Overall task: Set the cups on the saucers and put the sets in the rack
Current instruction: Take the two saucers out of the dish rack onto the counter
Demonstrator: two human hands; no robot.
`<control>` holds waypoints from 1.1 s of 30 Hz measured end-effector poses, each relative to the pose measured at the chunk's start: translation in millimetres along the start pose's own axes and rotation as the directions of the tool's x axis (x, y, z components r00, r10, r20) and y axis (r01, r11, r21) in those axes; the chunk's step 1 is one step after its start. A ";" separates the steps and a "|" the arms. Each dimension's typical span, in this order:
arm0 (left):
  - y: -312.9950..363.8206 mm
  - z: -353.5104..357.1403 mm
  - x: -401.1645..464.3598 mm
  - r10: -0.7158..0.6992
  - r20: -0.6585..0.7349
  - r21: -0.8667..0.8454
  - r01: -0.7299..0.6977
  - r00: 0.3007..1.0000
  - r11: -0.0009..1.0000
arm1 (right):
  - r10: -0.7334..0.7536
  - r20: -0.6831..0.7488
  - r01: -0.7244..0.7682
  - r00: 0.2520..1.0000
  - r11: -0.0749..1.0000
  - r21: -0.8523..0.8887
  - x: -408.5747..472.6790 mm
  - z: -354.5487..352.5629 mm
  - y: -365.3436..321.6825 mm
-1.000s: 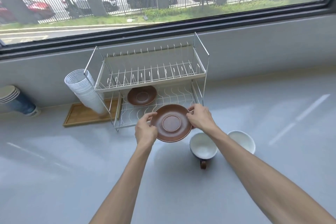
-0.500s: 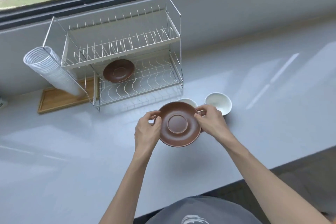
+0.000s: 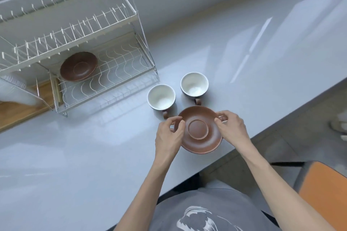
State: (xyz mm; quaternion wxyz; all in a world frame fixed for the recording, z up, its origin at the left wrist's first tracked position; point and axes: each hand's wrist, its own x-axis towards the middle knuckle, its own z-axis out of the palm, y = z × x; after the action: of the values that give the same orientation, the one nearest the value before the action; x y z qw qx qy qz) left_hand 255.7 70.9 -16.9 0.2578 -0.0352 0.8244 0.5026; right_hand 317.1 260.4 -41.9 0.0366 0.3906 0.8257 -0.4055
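Note:
I hold a brown saucer (image 3: 199,129) by its rim with both hands, low over the grey counter near its front edge. My left hand (image 3: 169,135) pinches the left rim and my right hand (image 3: 231,127) pinches the right rim. Two cups with white insides stand just behind it: the left cup (image 3: 161,96) and the right cup (image 3: 194,84), handles pointing toward me. A second brown saucer (image 3: 78,66) lies on the lower shelf of the white wire rack (image 3: 120,73) at the back left.
The counter (image 3: 75,155) front edge runs diagonally at the right, with an orange chair seat (image 3: 324,187) below it. A stack of white disposable cups (image 3: 16,90) lies on a wooden tray (image 3: 18,110) left of the rack. The rack's upper shelf holds nothing.
Both hands have carried the saucer away from the rack and toward me, down close to the counter in front of the two cups. The view has tilted downward.

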 end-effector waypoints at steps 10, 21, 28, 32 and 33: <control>-16.4 28.1 11.6 -0.046 0.088 0.039 0.043 0.995 0.998 | 0.072 0.006 -0.072 0.997 0.997 -0.033 5.7 6.2 31.0; -19.2 31.9 18.4 -0.071 0.101 0.031 0.069 0.992 0.997 | 0.071 0.014 -0.070 0.997 0.997 -0.043 14.6 10.5 33.1; -18.0 29.1 21.2 -0.051 0.139 0.078 0.040 0.989 0.996 | 0.061 0.016 -0.060 0.998 0.997 -0.054 16.1 10.8 34.4; -13.9 20.9 27.3 -0.033 0.220 0.205 -0.013 0.975 0.979 | 0.021 0.067 -0.007 0.998 0.979 -0.203 19.5 5.8 29.5; -11.9 17.2 29.7 -0.033 0.251 0.251 -0.032 0.967 0.967 | 0.011 0.093 0.015 0.996 0.961 -0.275 20.7 4.3 26.2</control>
State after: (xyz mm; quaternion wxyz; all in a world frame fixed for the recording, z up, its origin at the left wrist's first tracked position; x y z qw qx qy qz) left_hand 240.5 85.6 -46.5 0.3634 0.0622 0.8421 0.3935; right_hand 319.4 279.7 -69.4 0.1287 0.3613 0.8718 -0.3048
